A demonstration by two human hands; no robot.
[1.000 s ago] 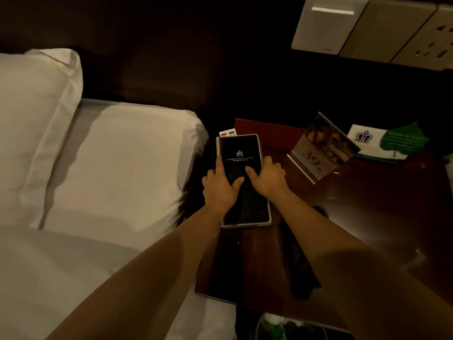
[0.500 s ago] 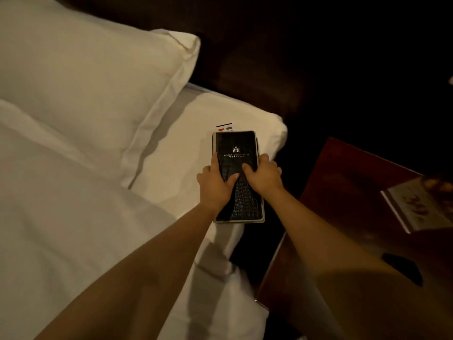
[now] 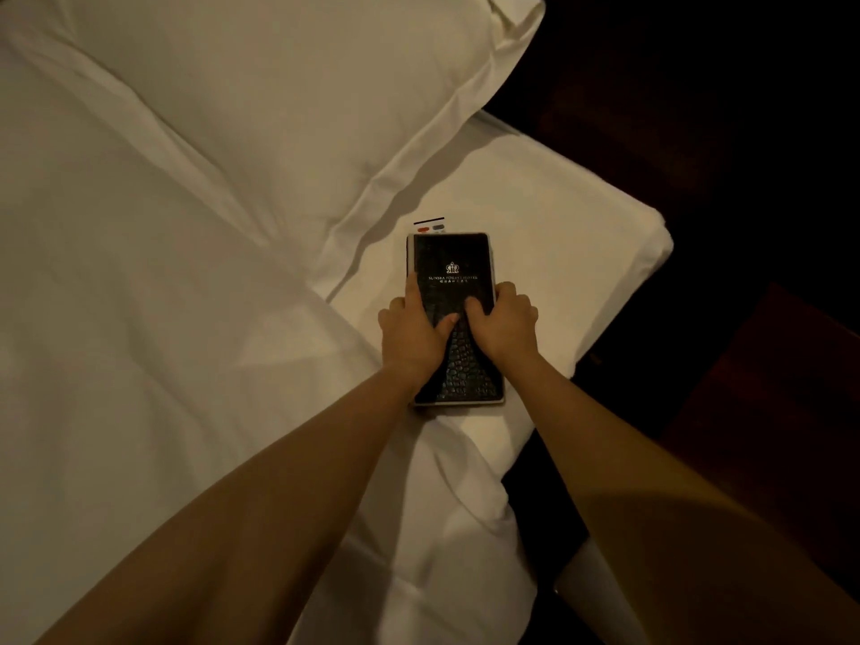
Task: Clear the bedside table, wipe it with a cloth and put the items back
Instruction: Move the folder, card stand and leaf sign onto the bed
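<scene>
Over the white bed sheet [image 3: 535, 216], beside the pillow [image 3: 279, 109], both my hands clamp the black hotel folder [image 3: 453, 258]: left hand [image 3: 412, 337] on its left edge, right hand [image 3: 505, 325] on its right, thumbs on top. Feels stiff, flat, fairly light, I'd judge; textured cover shouldn't slip. A card [image 3: 430, 225] pokes out the far end and could slide free.

left hand [image 3: 412, 335] + right hand [image 3: 505, 325] gripping black folder [image 3: 453, 267] | folder over white bed [image 3: 535, 235] | pillow [image 3: 279, 95] beside
</scene>
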